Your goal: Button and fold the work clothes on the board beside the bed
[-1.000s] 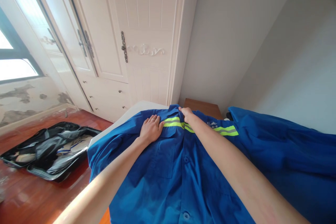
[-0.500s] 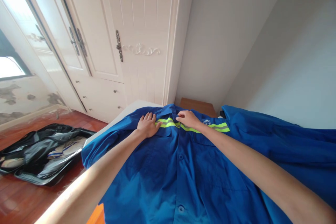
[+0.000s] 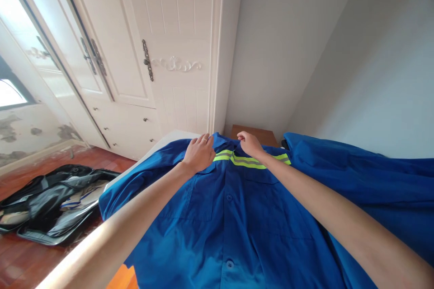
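Both hands moved up to shirt (image 3: 230,216) top: L hand (image 3: 198,153) lay flat, spread; R hand (image 3: 250,143) pinched fabric. Uneven pull could've bunched cloth btw hands.

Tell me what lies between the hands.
In the head view, the collar and yellow reflective stripe of the blue work shirt lie between the left hand and right hand.

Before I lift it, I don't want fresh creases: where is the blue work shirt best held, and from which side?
Probably at the two shoulders beside the collar, coming down from above at the far end. The blue work shirt lies flat, buttoned, front up, so hanging it from there should let it drop straight.
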The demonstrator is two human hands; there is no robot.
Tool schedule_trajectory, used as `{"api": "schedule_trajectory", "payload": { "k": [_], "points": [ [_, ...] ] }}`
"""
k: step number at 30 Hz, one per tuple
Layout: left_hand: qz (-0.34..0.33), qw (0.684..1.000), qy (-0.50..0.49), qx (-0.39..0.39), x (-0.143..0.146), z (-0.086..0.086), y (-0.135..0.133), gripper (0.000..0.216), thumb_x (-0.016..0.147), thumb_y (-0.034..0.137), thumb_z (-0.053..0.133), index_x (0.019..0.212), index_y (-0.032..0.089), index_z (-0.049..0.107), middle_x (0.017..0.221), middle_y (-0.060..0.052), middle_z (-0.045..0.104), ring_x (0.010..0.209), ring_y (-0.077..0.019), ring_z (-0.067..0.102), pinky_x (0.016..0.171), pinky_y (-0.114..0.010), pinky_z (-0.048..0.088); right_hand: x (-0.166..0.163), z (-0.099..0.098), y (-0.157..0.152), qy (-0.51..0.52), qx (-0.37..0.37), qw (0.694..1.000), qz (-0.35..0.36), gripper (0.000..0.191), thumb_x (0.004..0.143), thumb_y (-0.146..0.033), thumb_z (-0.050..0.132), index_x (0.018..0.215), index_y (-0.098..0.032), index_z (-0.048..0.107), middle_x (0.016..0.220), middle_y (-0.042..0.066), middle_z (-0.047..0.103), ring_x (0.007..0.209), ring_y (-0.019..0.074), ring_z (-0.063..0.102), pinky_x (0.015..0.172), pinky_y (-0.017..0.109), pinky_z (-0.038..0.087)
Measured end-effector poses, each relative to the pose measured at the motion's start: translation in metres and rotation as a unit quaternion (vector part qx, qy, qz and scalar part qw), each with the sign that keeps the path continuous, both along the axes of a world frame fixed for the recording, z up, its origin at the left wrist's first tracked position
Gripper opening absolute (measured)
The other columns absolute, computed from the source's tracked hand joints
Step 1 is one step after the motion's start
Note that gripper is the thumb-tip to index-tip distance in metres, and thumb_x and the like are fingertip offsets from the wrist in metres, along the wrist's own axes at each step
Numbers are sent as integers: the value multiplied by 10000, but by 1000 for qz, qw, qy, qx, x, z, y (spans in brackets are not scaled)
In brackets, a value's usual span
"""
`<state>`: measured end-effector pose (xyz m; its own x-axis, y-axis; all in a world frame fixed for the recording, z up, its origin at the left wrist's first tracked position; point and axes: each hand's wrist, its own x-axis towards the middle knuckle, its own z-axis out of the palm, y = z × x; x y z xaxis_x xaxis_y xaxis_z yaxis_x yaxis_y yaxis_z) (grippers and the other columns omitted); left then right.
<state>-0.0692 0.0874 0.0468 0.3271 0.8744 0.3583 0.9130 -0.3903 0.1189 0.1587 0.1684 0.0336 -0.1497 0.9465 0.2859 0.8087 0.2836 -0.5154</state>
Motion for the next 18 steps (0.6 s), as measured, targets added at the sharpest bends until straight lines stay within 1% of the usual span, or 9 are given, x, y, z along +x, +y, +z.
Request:
{"api": "schedule_trajectory", "payload": {
  "k": [2,3,4,6,7,9,12,15,18],
  "points": [
    [-74,997,8,2,15,3,7,602,918,355,252,1496,196,308,1576,-22,285,1464,-205,198,1198,-370,175,10,2,-8,-32,9,999,37,464,752,-3,478,1157,-177,622,1191,88,651,1119,201,579,962,295,423],
    [-98,995,16,-6,21,2,12,606,913,350,278,1496,188,310,1578,-22,279,1473,-210,170,1205,-372,150,15,2,-12,-64,10,996,68,527,719,8,501,1201,-179,606,1253,92,621,1179,215,548,1001,312,405],
    [-113,993,22,-19,27,-1,17,608,910,350,298,1496,184,314,1579,-22,275,1478,-216,151,1209,-381,133,19,1,-16,-105,10,989,101,589,697,7,527,1253,-181,580,1321,100,579,1242,235,506,1037,339,383],
    [-110,992,28,-57,34,-11,29,594,920,368,312,1489,198,331,1580,-21,270,1482,-226,135,1210,-411,125,25,-4,-22,-190,17,970,153,661,702,-23,573,1343,-179,519,1428,122,483,1334,277,416,1084,406,342],
    [-100,991,31,-78,37,-17,34,586,930,387,308,1484,201,344,1579,-29,268,1482,-235,133,1206,-435,132,26,-8,-23,-220,26,962,161,647,730,-52,586,1360,-175,506,1447,132,458,1349,289,397,1089,431,335],
    [-71,990,31,-115,41,-30,42,596,944,436,294,1483,187,348,1583,-59,245,1480,-262,130,1197,-482,150,25,-13,-21,-238,51,958,151,520,811,-119,581,1326,-179,546,1415,138,489,1316,286,434,1077,432,350],
    [-28,992,19,-122,43,-46,47,645,950,482,286,1500,146,309,1598,-106,158,1481,-287,100,1190,-500,158,18,-15,-11,-217,82,964,133,277,906,-197,529,1141,-199,676,1288,111,589,1198,249,529,1031,367,394],
    [-15,993,17,-112,44,-53,48,634,955,471,295,1505,156,302,1605,-110,126,1484,-272,65,1198,-474,132,9,-10,5,-180,103,970,127,220,933,-218,511,978,-191,725,1234,97,614,1148,229,550,1015,329,394],
    [-16,993,5,-114,42,-54,50,594,958,393,301,1506,162,302,1601,-112,160,1484,-257,76,1197,-468,127,-1,-6,21,-166,89,971,147,136,883,-255,623,955,-181,712,1180,97,637,1119,235,565,993,324,394]
  ]
}}
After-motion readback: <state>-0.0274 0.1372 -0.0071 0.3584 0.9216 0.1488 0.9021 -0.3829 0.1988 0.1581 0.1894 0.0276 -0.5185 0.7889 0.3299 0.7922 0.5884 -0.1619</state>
